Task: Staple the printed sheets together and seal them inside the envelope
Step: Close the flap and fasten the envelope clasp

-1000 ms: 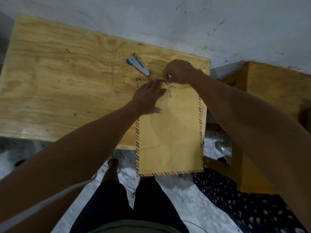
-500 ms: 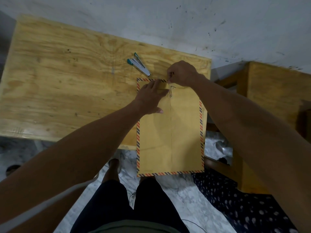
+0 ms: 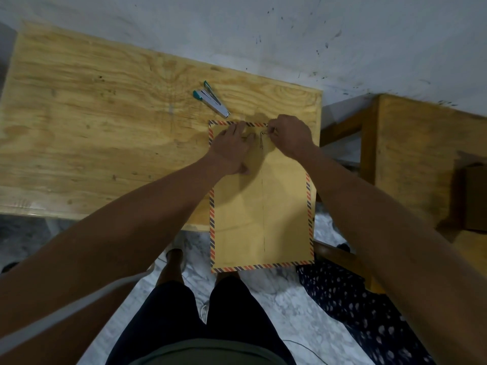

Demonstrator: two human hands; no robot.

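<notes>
1. Since a second ago, the right hand [image 3: 290, 135] has been shifted slightly down and right at the flap edge; its fingertips are pinched on the small metal clasp [image 3: 261, 139].
2. The left hand [image 3: 232, 148] has been kept flat, fingers spread, on the envelope [image 3: 261, 206] at frame centre.
3. This is judged as the sealing step, nearly complete.
4. The printed sheets cannot be seen; they are presumed inside the envelope.
5. The stapler [image 3: 210, 99] lies untouched on the table [image 3: 105, 127], up and left of the envelope.
</notes>
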